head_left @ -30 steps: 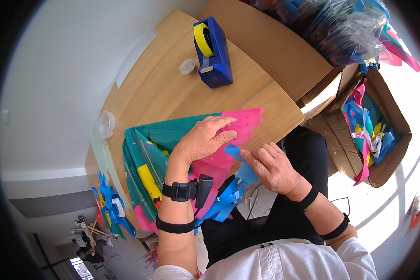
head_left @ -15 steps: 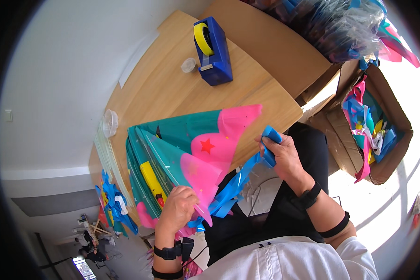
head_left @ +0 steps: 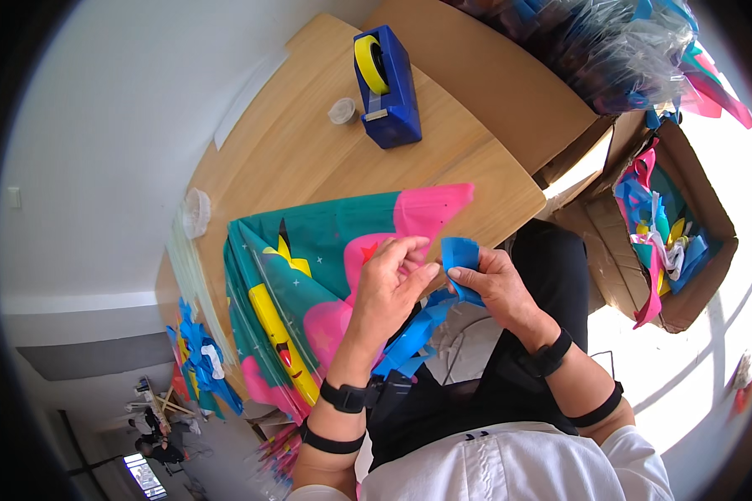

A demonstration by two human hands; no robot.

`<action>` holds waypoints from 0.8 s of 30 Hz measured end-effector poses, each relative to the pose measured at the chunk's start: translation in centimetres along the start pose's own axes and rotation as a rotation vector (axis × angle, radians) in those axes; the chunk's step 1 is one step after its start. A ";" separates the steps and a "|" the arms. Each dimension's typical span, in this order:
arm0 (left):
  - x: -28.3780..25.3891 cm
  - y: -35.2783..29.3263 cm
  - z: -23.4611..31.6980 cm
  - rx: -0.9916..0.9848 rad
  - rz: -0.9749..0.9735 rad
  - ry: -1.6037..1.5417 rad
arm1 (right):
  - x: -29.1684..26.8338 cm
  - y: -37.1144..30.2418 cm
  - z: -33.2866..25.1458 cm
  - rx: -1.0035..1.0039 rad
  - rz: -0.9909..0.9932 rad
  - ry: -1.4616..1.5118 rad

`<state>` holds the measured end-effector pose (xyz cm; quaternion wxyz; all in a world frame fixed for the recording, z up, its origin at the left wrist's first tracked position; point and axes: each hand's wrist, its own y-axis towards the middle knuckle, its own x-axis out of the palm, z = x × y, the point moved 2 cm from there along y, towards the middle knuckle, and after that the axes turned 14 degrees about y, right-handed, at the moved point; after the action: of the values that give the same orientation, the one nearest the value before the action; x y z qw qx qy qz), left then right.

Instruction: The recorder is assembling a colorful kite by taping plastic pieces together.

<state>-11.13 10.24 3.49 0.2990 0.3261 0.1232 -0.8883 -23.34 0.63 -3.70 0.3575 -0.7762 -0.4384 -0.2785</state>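
Observation:
My right hand [head_left: 507,292] pinches a folded blue ribbon-like strip [head_left: 460,253] between thumb and fingers; the rest of the strip hangs toward my lap. My left hand [head_left: 386,288] is raised just left of the strip, fingers apart and holding nothing that I can see. Beneath and beyond it, a thin green and pink printed sheet [head_left: 342,219], resembling a folded kite, lies on the table with yellow and black patches. My left hand and forearm hide part of its pink side.
On the wooden table [head_left: 301,150] stand a blue tape dispenser [head_left: 397,108] with yellow-cored tape and a small clear cup [head_left: 342,111]. Another clear cup [head_left: 196,213] and coloured strips [head_left: 199,359] lie along the left edge. A cardboard box [head_left: 702,284] of scraps stands at right.
My left hand has let go of the pink edge of the sheet and risen toward the blue strip. My right hand has shifted slightly left and down with the strip.

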 end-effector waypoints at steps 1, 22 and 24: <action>1.0 1.1 0.2 0.048 0.011 -0.063 | 0.0 -0.1 -0.1 0.004 -0.006 -0.002; 2.0 3.9 -3.8 -0.326 -0.159 -0.342 | -1.2 0.5 -0.9 -0.252 0.150 -0.251; 2.2 4.4 -3.8 -0.256 -0.134 -0.262 | -1.4 0.6 -1.2 -0.274 0.143 -0.263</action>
<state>-7.87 7.36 -0.86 0.2916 0.1581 0.2168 -0.9181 -23.64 -1.20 -4.26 0.2068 -0.8764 -0.3833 -0.2057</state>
